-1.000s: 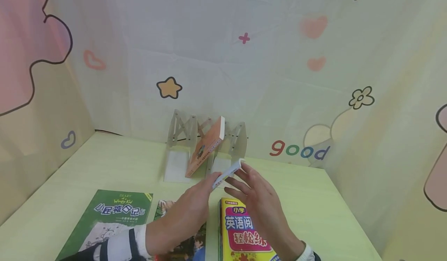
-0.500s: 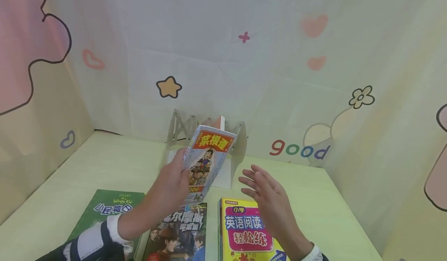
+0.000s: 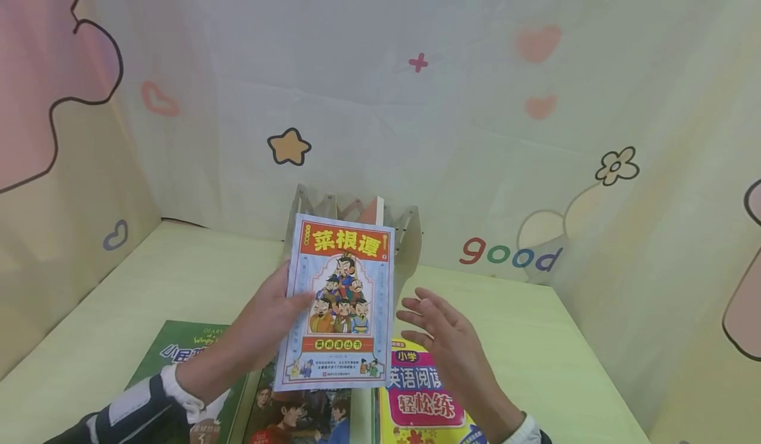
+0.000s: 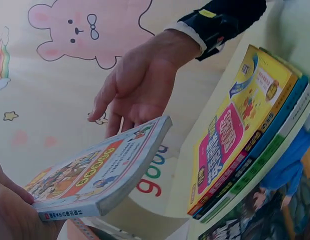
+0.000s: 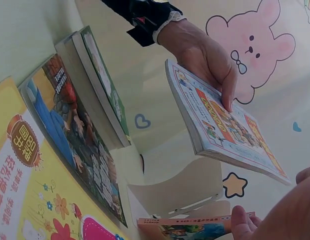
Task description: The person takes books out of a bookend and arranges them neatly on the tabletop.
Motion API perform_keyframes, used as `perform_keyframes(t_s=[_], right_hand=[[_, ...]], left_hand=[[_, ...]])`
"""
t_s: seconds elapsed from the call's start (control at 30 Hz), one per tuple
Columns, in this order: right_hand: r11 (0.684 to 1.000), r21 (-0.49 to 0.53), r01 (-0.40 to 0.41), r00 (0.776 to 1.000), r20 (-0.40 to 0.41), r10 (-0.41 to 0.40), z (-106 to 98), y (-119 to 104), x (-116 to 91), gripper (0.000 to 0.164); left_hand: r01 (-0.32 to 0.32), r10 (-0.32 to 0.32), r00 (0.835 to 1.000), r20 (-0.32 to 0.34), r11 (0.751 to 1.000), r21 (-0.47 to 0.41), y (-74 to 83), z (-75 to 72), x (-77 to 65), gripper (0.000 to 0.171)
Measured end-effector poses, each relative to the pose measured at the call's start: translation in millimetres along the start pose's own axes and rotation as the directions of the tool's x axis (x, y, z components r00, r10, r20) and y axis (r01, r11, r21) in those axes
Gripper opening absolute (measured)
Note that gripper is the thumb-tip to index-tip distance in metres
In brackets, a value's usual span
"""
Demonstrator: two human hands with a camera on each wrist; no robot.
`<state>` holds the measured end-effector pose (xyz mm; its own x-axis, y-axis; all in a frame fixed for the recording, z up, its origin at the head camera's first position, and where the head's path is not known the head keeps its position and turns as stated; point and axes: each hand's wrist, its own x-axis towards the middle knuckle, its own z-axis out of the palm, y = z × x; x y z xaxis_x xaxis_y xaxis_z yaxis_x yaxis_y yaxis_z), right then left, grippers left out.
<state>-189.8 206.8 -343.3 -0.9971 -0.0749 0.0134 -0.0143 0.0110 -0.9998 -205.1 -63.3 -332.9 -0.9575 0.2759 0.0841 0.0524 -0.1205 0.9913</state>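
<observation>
My left hand [image 3: 255, 325] grips a light-blue paperback book [image 3: 341, 305] by its left edge, thumb across the front cover. The cover, with its red title band and cartoon figures, faces me above the table. Just right of the book, my right hand [image 3: 446, 345] is held with its fingers loosely extended, touching nothing. In the left wrist view, the right hand [image 4: 145, 80] hangs beyond the book with a gap between them. Behind the held book, a folding metal bookend rack [image 3: 410, 239] is partly hidden. An orange book [image 5: 190, 227] leans inside it.
On the table [image 3: 505, 325] lie a green book [image 3: 178, 351], a dark illustrated book [image 3: 297, 411] and a stack topped by a yellow book [image 3: 422, 398]. A printed curtain [image 3: 357, 100] closes off the back and sides.
My left hand has turned the light-blue book from nearly edge-on to cover facing me and brought it nearer. The right hand has come off the book and stays to its right.
</observation>
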Motion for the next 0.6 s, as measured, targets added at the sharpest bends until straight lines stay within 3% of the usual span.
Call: perform_keyframes(t_s=[0.23,0.6], right_hand=[[0.998,-0.033,-0.054,0.996,0.070,0.056,4.9,6.0,-0.7,0.068],[0.987,-0.032,-0.157,0.980,0.122,0.160,5.9,14.0,-1.9,0.069]], left_hand=[[0.127,-0.130,0.991,-0.043,0.989,-0.076,-15.6,13.3,1.5,0.051],[0.170,-0.173,0.985,-0.004,0.975,-0.142,-34.6,28.9,0.9,0.052]])
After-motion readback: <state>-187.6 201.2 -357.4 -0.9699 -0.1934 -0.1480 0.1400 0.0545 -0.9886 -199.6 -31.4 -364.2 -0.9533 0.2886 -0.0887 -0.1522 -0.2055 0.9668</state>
